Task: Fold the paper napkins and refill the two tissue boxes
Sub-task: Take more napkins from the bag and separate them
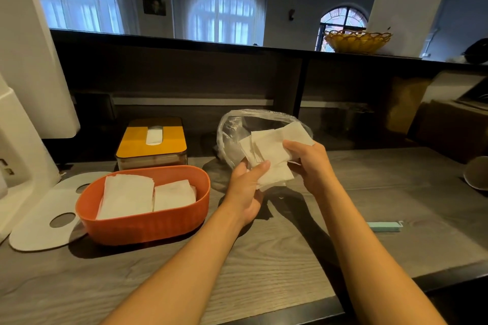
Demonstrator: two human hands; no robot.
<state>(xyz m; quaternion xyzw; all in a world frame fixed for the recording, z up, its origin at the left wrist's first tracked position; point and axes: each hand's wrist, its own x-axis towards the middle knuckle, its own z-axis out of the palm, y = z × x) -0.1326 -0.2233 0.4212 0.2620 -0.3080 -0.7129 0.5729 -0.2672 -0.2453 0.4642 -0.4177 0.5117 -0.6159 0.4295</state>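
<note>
Over the grey wooden counter [290,258], left hand [244,192] and right hand [311,166] fingers pinch unmarked white napkins [272,155].

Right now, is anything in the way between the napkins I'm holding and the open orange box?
Nothing visible. Both hands, left hand and right hand, hold the napkins above the table, and the orange box sits lidless to the left with bare tabletop between.

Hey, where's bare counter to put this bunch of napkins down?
Bare wood lies between the right hand and the pale green strip, and along the near edge of the counter under both forearms. The left side is crowded: orange box, white lid, yellow-lidded box. The plastic bag sits behind the napkins.
</note>
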